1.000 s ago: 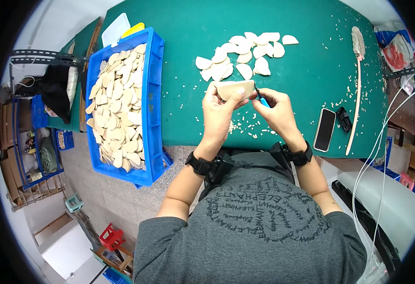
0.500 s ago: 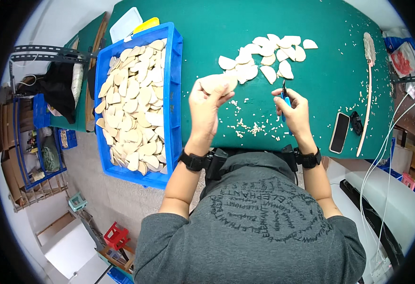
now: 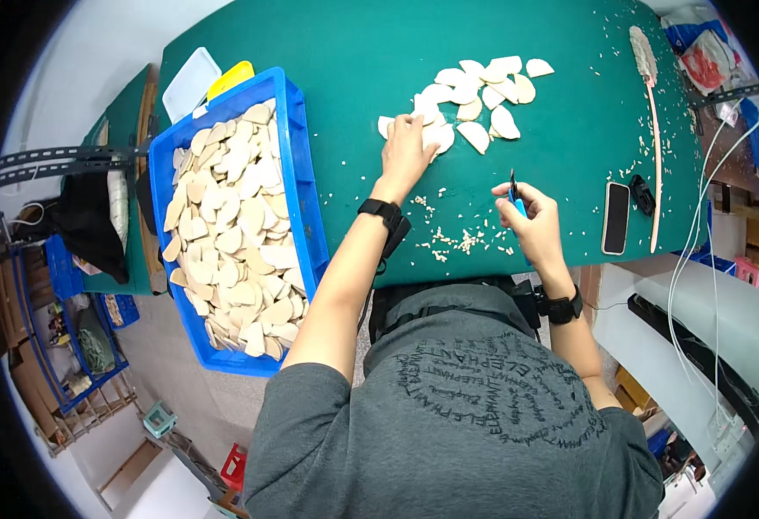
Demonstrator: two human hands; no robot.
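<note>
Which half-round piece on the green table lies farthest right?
The half-round piece at the upper right end, lying apart, the other half-round pieces to its left.

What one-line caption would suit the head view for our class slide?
Left hand at scattered pale half-round pieces, right hand gripping a blue-handled tool, over a green table.

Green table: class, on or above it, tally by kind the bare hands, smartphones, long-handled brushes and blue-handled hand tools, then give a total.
Bare hands, left hand and right hand: 2
Smartphone: 1
Long-handled brush: 1
Blue-handled hand tool, held in the right hand: 1
Total: 5
</note>
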